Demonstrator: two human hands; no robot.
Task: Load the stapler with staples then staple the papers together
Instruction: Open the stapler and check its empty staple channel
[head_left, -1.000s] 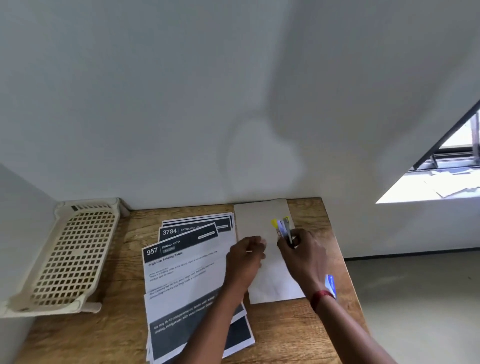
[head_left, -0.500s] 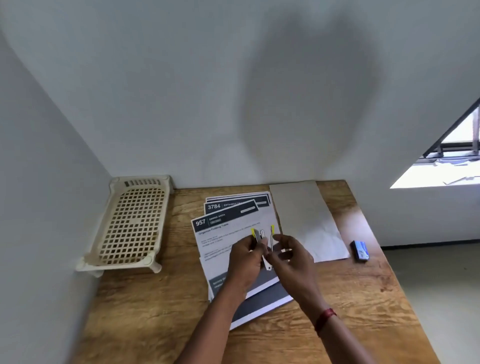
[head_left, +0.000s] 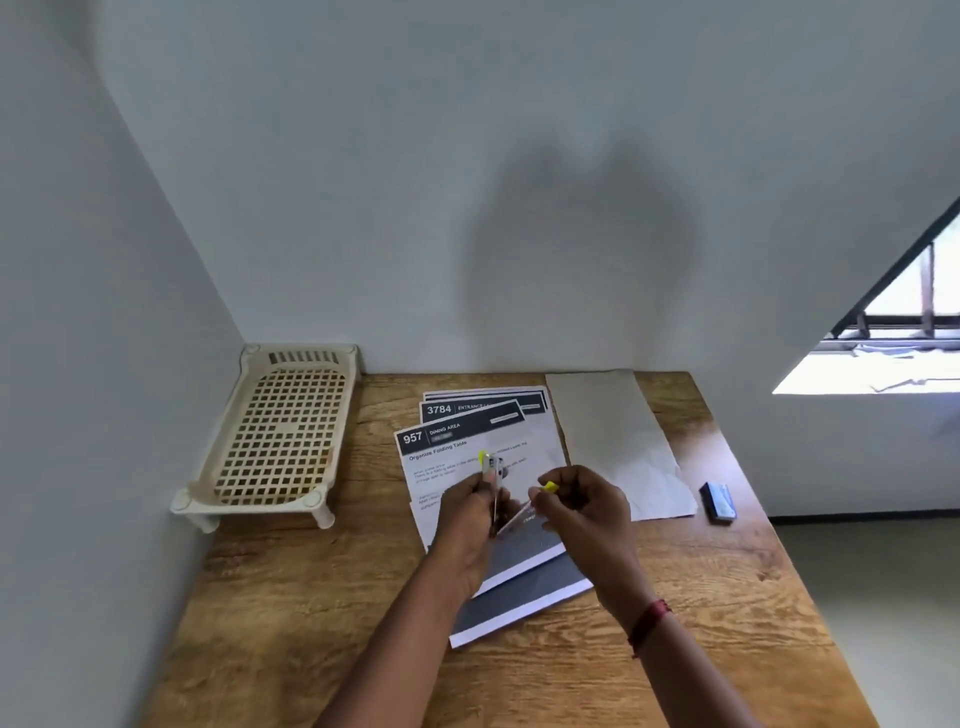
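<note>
At the left of the frame a cream lattice rack (head_left: 283, 434) stands on the wooden table (head_left: 322, 597), clear of the work. At centre lie the fanned printed papers (head_left: 467, 431), not yet stapled. Above them the left hand (head_left: 470, 525) is clenched round the base of a small stapler (head_left: 492, 470), whose yellow-tipped front points up and away toward the upper centre of the frame. The right hand (head_left: 584, 512), just beside it, pinches the yellow tip of the stapler's other arm (head_left: 549, 487), swung out to the right, so the two arms form an open V hinged low between the hands. Right of the papers lies a blank sheet (head_left: 615, 436). The blue staple box (head_left: 718, 501) rests at the right of the frame, well apart from both hands and nearer the right one; loading probably calls for a rightward reach. Whether staples are already in the channel cannot be told.
</note>
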